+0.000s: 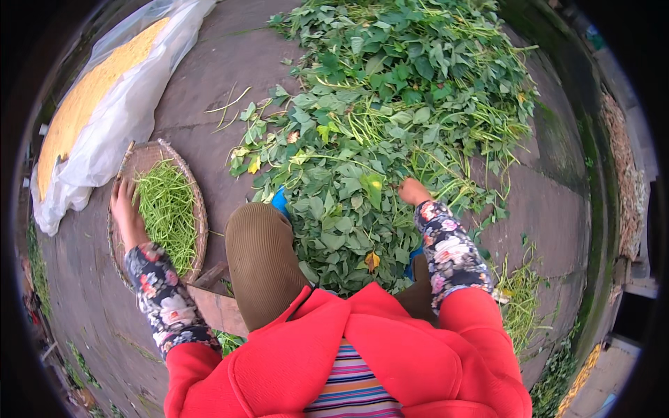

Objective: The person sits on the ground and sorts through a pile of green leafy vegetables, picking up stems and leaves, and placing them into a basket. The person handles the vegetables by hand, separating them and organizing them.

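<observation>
My left hand (127, 213) is at the left side of a shallow woven basket (203, 230), its fingers stretched out by the rim. Thin green stalks (168, 209) fill the middle of that basket, beside the hand. My right hand (414, 192) reaches into a broad heap of leafy green vines (339, 198), with its fingers curled among leaves and stems. Whether a stem is between those fingers is hidden. Loose leaves cover the ground between my knees, and a yellowed leaf (371, 261) lies on top near me.
At the far left, yellow grain (99, 99) lies on a white plastic sheet (125, 99). A thicker vine pile (418, 57) spreads ahead. More stalks (520, 303) lie by my right elbow. A wooden board (217, 308) is beside my left knee. Mossy edging (596, 219) borders the paved ground at right.
</observation>
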Demonstrator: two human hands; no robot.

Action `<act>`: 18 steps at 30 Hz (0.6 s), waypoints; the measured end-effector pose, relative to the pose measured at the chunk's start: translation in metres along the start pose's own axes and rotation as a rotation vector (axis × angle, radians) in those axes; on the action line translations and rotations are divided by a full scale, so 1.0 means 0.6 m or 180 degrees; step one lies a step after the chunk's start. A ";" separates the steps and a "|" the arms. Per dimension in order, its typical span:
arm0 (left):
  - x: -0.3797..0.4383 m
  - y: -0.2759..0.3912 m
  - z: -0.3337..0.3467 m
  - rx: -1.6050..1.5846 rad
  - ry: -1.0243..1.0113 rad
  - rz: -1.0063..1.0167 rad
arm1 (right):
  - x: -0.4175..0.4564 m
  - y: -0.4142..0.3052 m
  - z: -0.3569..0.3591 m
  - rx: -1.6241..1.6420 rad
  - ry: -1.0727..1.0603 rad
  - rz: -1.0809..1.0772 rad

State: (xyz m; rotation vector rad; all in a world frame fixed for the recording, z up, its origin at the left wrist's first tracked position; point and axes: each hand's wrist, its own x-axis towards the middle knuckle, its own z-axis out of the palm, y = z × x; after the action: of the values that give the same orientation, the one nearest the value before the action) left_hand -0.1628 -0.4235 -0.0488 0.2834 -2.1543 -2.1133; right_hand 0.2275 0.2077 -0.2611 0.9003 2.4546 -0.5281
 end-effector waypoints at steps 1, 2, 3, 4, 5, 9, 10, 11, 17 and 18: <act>-0.031 0.028 0.055 -0.0288 -0.0098 0.0258 | 0.002 -0.011 0.024 0.0025 -0.0038 0.0259; -0.077 0.058 0.131 -0.0341 -0.0283 0.0480 | -0.003 -0.015 0.051 0.0240 0.0038 0.0385; -0.131 0.097 0.204 -0.0148 -0.0514 0.0572 | -0.012 -0.020 0.075 0.0474 0.0108 0.0509; -0.179 0.129 0.256 -0.0045 -0.0653 0.0728 | -0.023 -0.048 0.093 0.0520 0.0115 0.0600; -0.238 0.160 0.312 0.0073 -0.0828 0.0805 | -0.036 -0.071 0.106 0.0568 0.0138 0.0724; -0.357 0.167 0.488 -0.0376 -0.1768 0.0774 | -0.033 -0.056 0.115 0.0947 0.0618 0.0819; -0.378 0.147 0.514 -0.0420 -0.1933 0.0726 | -0.030 -0.054 0.097 0.1034 0.0793 0.0641; -0.390 0.117 0.536 -0.0490 -0.2105 0.0676 | -0.024 -0.053 0.061 0.1099 0.0983 0.0472; -0.408 0.029 0.601 -0.0289 -0.2809 0.0246 | -0.089 -0.074 -0.212 0.1341 0.1706 -0.0347; -0.418 0.025 0.621 -0.0241 -0.2853 0.0357 | -0.104 -0.053 -0.247 0.1797 0.1607 -0.0313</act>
State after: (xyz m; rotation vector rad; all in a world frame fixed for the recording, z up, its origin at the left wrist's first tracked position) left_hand 0.0039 -0.0066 -0.0303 -0.9453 -2.3511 -2.5262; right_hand 0.2043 0.2281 -0.1000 1.2569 2.8610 -1.1954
